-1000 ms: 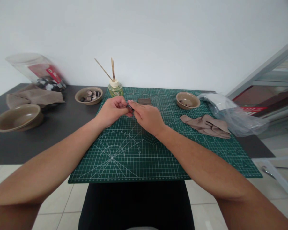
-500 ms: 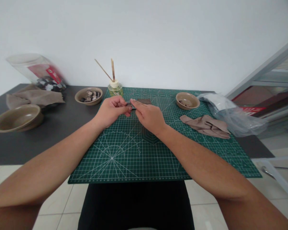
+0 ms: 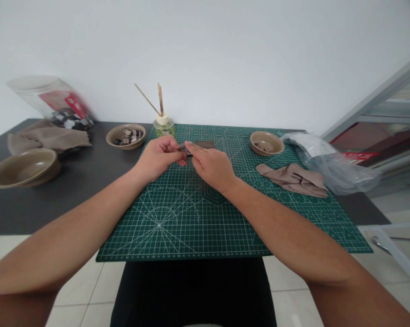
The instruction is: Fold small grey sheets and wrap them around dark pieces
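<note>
Over the green cutting mat [image 3: 177,240], my left hand [image 3: 157,156] pinches a small dark piece [image 3: 182,148] between thumb and fingers. My right hand [image 3: 214,167] meets it from the other side, its fingers closed together over the same piece, whose kind I cannot make out. A brown flat rectangular piece [image 3: 205,144] lies on the mat just behind the right hand, partly covered by it. Nearest to the left hand stands a glass reed diffuser [image 3: 164,125] with thin sticks.
Left: a bowl of dark and pale pieces [image 3: 125,137], a larger bowl [image 3: 24,168], a brown cloth [image 3: 51,138] and a clear bag of pieces [image 3: 66,106]. Right: a small bowl [image 3: 268,143] with a few bits, another brown cloth [image 3: 293,178] and a plastic bag [image 3: 334,165].
My right fingertips have slid slightly left over the small piece, so less of it shows. Both hands otherwise stay in place.
</note>
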### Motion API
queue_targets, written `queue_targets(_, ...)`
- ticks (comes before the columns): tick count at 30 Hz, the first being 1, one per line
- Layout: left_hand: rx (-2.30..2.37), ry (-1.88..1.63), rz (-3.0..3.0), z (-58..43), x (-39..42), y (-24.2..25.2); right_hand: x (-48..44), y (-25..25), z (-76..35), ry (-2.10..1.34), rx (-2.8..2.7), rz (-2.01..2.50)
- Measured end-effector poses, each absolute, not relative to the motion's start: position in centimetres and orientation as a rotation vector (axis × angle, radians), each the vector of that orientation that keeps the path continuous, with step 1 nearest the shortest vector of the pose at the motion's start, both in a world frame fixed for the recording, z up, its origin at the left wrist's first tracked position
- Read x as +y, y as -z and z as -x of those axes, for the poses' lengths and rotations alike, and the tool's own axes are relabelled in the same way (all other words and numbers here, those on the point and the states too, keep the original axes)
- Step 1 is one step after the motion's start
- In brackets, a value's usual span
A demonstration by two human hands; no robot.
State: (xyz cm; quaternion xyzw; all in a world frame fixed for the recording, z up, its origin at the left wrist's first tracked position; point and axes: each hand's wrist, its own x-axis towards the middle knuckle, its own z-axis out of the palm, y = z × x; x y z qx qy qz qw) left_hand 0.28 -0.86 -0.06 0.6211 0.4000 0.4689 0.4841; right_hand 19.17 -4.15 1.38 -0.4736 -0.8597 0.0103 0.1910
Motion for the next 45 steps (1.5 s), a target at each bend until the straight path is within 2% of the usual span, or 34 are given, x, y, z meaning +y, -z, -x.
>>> queue_targets(29,0.957,-1.037,-1.537,-0.03,-0.61,0.36,-4.15,-1.08,-18.99,-0.054,-2.414,1.291)
queue_targets(45,0.916,-1.116,-1.470,-0.13,-0.77,0.05,-3.90,-1.10,-19.19,0.003,-2.416,1.347)
